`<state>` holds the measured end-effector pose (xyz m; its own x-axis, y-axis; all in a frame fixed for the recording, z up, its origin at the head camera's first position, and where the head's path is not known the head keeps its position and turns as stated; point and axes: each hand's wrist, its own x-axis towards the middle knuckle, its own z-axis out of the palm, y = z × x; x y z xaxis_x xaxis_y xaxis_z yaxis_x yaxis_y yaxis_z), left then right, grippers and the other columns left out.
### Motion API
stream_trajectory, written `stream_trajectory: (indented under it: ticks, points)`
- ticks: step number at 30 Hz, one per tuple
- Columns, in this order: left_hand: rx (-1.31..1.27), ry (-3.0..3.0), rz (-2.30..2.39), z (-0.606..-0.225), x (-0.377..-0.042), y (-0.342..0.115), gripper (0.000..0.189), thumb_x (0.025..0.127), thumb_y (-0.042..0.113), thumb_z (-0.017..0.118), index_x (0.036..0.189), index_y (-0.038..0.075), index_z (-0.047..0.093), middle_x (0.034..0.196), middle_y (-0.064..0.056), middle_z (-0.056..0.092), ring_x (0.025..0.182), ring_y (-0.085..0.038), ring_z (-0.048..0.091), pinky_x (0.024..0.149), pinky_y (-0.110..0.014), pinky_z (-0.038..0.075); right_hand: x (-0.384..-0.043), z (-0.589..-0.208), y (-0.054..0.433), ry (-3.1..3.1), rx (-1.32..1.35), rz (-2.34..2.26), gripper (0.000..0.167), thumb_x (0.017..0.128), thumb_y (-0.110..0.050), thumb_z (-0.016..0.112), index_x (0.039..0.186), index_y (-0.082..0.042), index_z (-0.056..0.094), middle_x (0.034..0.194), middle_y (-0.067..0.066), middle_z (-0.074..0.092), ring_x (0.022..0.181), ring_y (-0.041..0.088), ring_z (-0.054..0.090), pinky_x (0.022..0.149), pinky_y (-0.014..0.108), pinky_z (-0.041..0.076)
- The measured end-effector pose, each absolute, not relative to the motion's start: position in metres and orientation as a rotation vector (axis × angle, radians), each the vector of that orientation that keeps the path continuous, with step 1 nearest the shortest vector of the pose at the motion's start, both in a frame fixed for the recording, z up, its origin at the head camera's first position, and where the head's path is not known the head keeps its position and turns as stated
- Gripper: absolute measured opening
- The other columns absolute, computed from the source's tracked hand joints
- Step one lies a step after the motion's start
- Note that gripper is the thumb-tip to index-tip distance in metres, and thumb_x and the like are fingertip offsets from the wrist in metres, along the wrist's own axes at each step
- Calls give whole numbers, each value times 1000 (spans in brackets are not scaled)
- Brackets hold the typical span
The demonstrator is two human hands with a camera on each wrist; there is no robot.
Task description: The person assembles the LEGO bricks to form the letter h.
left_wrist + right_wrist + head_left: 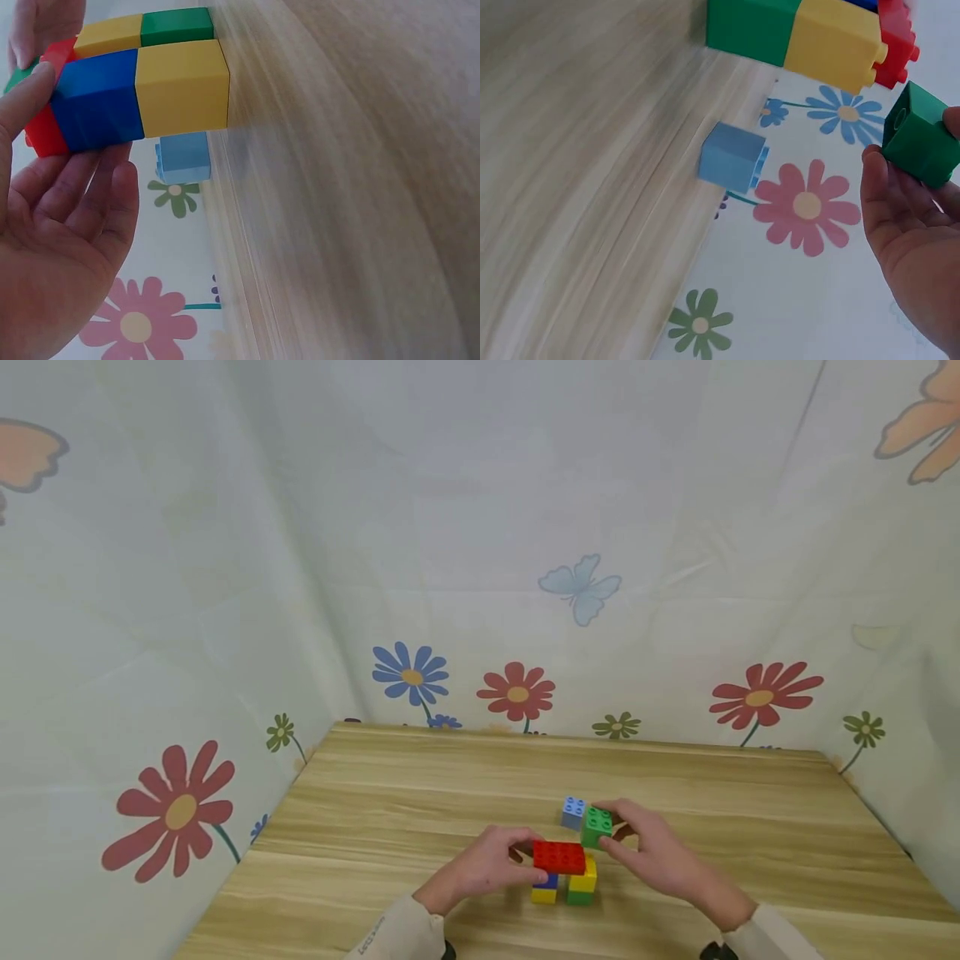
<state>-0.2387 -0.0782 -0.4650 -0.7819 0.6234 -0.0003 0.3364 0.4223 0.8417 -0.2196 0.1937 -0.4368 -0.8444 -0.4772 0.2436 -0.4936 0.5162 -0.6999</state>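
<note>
My left hand [491, 866] grips the left end of a red building brick [558, 857], thumb near, fingers behind. The red brick bridges two short columns. One is a blue brick [99, 101] on a yellow brick [184, 86]; the other is a yellow brick [831, 43] on a green brick [751, 28], with some yellow studs uncovered beside the red one. Between thumb and fingers, my right hand [660, 853] pinches a separate square green brick [597, 828], held up just right of and behind the red one. Its hollow underside shows in the right wrist view.
A light blue brick [572, 814] stands alone behind the built bricks, studs up. Everything rests on a wood-grain table [390, 810]. A pale curtain [465, 510] printed with flowers and butterflies hangs behind the table and along its sides.
</note>
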Motion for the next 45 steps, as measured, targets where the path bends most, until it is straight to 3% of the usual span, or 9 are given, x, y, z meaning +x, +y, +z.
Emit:
stream_trajectory:
  ticks: [21, 34, 39, 45]
  points:
    - [860, 2339, 1292, -466, -239, -79, 23, 85, 30, 72, 105, 20, 68, 99, 15, 65, 93, -2, 58, 80, -24, 49, -208, -435, 162, -2495, 1134, 1149, 42, 90, -25, 65, 129, -11, 55, 115, -5, 59, 88, 8, 58, 73, 29, 53]
    - [847, 2354, 1260, -468, -239, -80, 22, 84, 29, 73, 104, 20, 68, 99, 15, 65, 93, -1, 57, 81, -24, 48, -208, -434, 154, -2541, 1118, 1099, 50, 83, -21, 74, 129, -15, 55, 116, -5, 59, 86, 9, 56, 75, 33, 53]
    - [837, 2358, 1257, -467, -238, -80, 22, 84, 28, 73, 104, 21, 68, 100, 15, 65, 94, -2, 58, 82, -23, 48, -208, -434, 151, -2555, 1103, 1104, 49, 84, -25, 72, 130, -18, 55, 115, -8, 59, 86, 9, 56, 76, 32, 53]
    - [843, 2351, 1256, -468, -238, -81, 22, 84, 27, 73, 104, 20, 68, 100, 15, 65, 94, -1, 58, 82, -24, 48, -208, -436, 149, -2543, 1081, 1150, 48, 84, -26, 71, 128, -14, 56, 114, -7, 60, 87, 6, 57, 76, 30, 53]
